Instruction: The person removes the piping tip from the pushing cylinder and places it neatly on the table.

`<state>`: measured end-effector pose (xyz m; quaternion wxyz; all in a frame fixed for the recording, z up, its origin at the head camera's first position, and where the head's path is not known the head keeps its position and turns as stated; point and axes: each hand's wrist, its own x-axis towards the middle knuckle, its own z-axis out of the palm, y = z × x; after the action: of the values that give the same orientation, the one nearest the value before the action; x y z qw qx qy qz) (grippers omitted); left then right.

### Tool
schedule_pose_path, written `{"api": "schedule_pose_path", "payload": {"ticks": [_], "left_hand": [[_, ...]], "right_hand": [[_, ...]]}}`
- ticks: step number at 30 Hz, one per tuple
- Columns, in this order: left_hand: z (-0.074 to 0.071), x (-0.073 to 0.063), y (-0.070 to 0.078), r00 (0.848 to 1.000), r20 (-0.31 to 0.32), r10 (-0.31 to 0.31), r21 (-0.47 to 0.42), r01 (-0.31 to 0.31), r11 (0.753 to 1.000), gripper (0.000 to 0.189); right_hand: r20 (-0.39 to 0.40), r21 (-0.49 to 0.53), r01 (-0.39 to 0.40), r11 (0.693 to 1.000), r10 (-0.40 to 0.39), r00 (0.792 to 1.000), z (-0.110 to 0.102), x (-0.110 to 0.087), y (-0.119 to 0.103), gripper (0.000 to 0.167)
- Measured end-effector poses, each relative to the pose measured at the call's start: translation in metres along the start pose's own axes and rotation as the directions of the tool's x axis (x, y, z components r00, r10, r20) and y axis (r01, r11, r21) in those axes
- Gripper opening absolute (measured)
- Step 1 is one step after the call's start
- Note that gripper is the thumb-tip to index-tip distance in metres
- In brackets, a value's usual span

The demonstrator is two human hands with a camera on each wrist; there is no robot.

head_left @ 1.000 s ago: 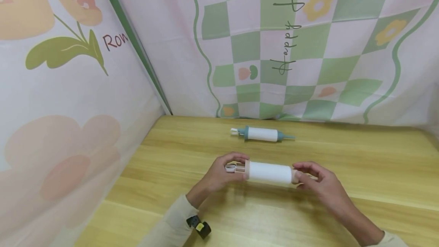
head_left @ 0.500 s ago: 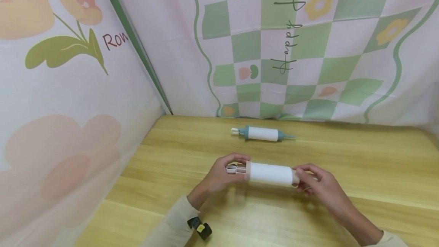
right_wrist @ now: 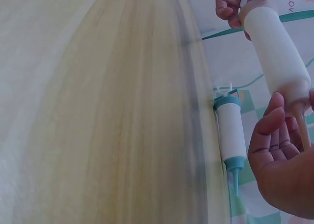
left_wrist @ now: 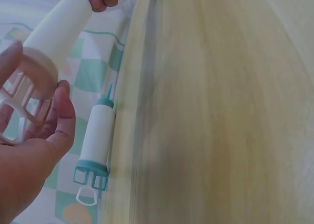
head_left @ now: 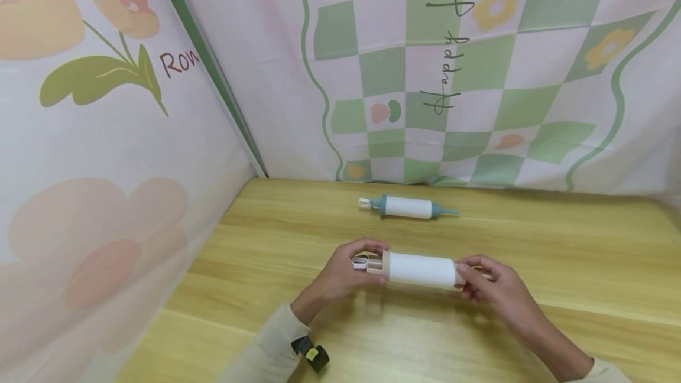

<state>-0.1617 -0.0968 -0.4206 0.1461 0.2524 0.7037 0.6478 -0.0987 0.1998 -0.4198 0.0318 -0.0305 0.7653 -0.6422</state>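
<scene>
Both hands hold a large syringe-shaped dispenser above the table, its white barrel nearly level. My left hand grips the beige collar at the left end, thumb on the near side and fingers on the far side. A pale ring handle sticks out of that collar inside the palm in the left wrist view. At the other end, my right hand pinches the beige tapered cap. From this cap a thin beige nozzle runs down past the fingers in the right wrist view.
A second syringe-shaped dispenser, white with teal ends, lies on the wooden table behind the hands. Its ring handle points left and its nozzle right. Patterned fabric hangs at the table's back edge, with more at the left.
The right fingers have shifted slightly around the beige cap. The dispenser has drifted a little to the right; the left hand keeps its grip, and the teal one has stayed put.
</scene>
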Motion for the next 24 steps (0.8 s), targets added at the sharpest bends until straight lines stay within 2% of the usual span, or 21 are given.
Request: {"api": "schedule_pose_path", "payload": {"ticks": [6, 19, 24], "left_hand": [[0.0019, -0.0004, 0.0007, 1.000, -0.012, -0.010, -0.024, 0.009, 1.000, 0.051], [0.0035, 0.0002, 0.0006, 1.000, -0.021, -0.011, 0.015, 0.012, 1.000, 0.053], [0.0026, 0.0011, -0.0015, 1.000, -0.010, 0.008, 0.032, -0.007, 0.999, 0.053]], "right_hand": [[-0.003, 0.012, 0.005, 1.000, -0.005, 1.000, 0.0001, -0.0015, 0.0008, 0.033], [-0.027, -0.023, 0.043, 0.999, -0.043, 0.999, 0.0003, -0.0017, 0.0026, 0.029], [-0.031, -0.044, 0.066, 0.997, -0.067, 0.997, -0.0003, -0.0023, 0.0046, 0.027]]}}
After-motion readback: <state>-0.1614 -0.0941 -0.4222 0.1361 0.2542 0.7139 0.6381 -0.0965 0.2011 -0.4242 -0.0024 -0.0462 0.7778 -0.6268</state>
